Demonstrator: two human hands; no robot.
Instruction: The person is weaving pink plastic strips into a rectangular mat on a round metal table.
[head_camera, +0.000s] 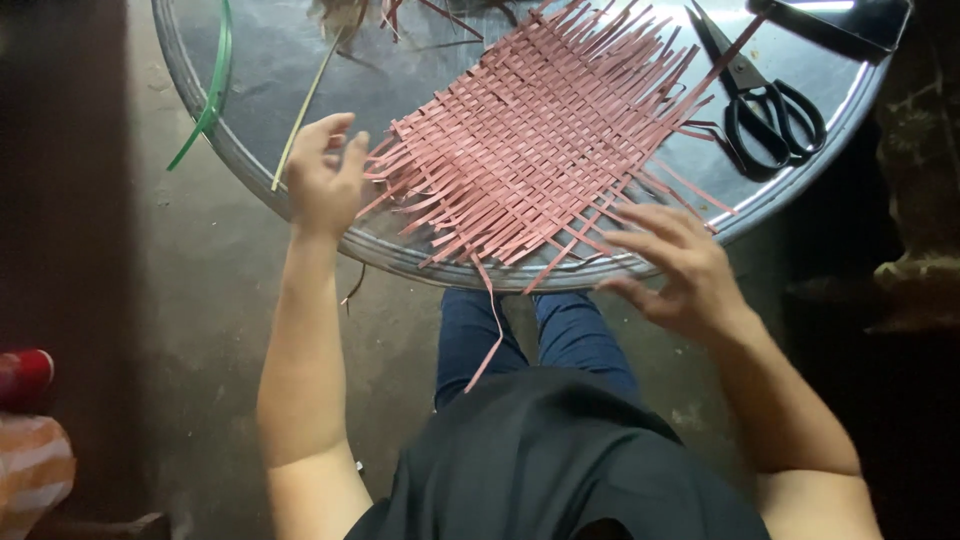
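A mat woven from flat pink strips (545, 130) lies on a round metal tray (400, 255), with loose strip ends sticking out on all sides. My left hand (325, 175) rests at the mat's left edge, fingers touching the loose ends there. At the mat's near right corner is my right hand (675, 265), its fingers spread over the strip ends and holding nothing. One long pink strip (487, 335) hangs down over the tray's near rim toward my knees.
Black-handled scissors (765, 105) lie on the tray at the right. A thin pale stick (305, 105) and a green strip (208, 95) lie at the tray's left. A dark flat object (835, 22) sits at the top right. Concrete floor surrounds the tray; a red object (25, 375) sits at far left.
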